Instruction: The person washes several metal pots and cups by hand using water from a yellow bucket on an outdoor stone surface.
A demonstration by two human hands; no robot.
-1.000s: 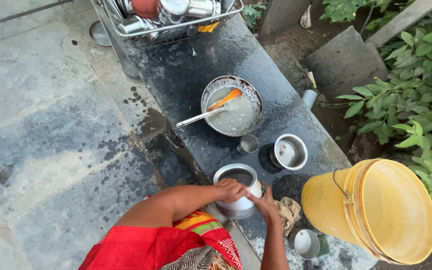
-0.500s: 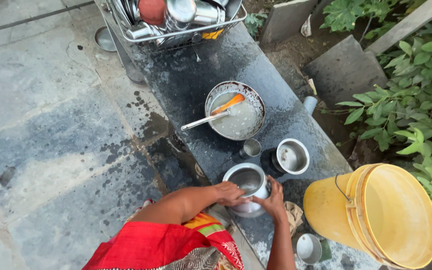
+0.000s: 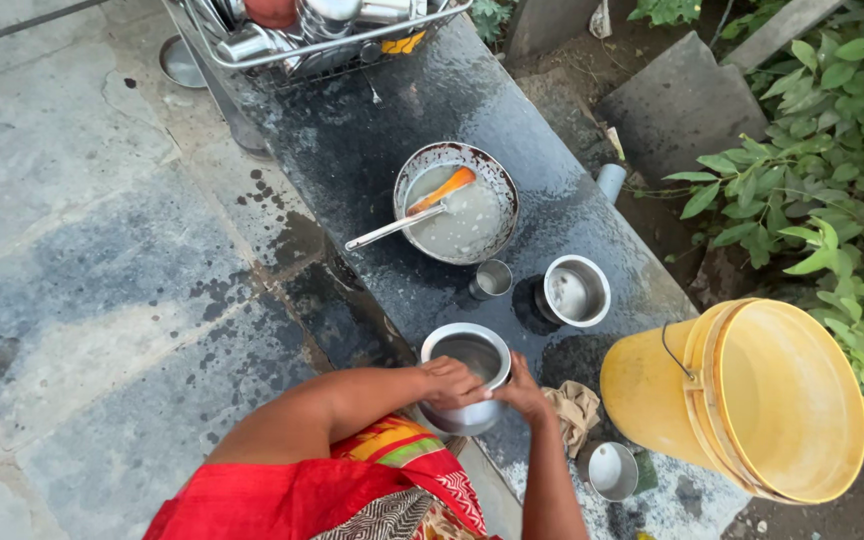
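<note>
Both hands shifted slightly on steel pot [image 3: 472,362], left hand [image 3: 452,382] and right hand [image 3: 520,388] gripping its rim, far pan [image 3: 458,203] holding cloudy water, orange-handled spoon [image 3: 422,208], yellow bucket [image 3: 752,400] right

The wire dish rack [image 3: 322,50] is cut off by the top edge, and both hands hide the steel pot's [image 3: 467,372] near wall.

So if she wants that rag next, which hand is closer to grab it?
Probably the right hand. It rests on the steel pot on the side facing the crumpled rag, which lies just beside it on the wet stone slab. The left hand grips the pot's far side and would have to cross over.
</note>
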